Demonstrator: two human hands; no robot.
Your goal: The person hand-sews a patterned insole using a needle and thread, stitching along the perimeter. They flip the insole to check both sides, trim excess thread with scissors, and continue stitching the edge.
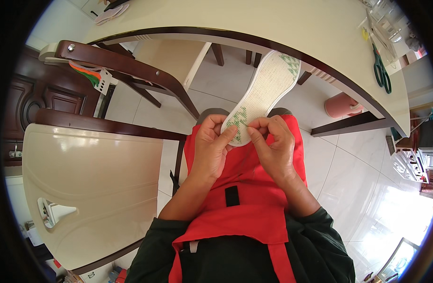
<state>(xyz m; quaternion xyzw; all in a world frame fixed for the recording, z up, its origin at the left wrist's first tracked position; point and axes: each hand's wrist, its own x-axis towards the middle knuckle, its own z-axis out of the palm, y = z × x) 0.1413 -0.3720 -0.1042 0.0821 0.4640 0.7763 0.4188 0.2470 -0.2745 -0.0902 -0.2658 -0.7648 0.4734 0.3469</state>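
Observation:
A cream shoe insole (265, 87) with white edging lies slantwise above my lap, its far end up against the table edge. Green zigzag stitching marks both of its ends. My left hand (212, 147) is closed on the near end, thumb on top and fingers underneath. At the right side of that same end, my right hand (277, 147) pinches with thumb and forefinger close to the green stitches. Whatever sits in that pinch is too small to make out. A red apron (256, 188) with a black patch covers my lap.
Ahead curves a cream table (292, 19) with a dark edge; dark-green-handled scissors (380, 70) lie on its right side. A white holed card (103, 81) with orange and green threads hangs at a chair rail. Another chair (94, 179) stands left, a pink bucket (340, 104) under the table.

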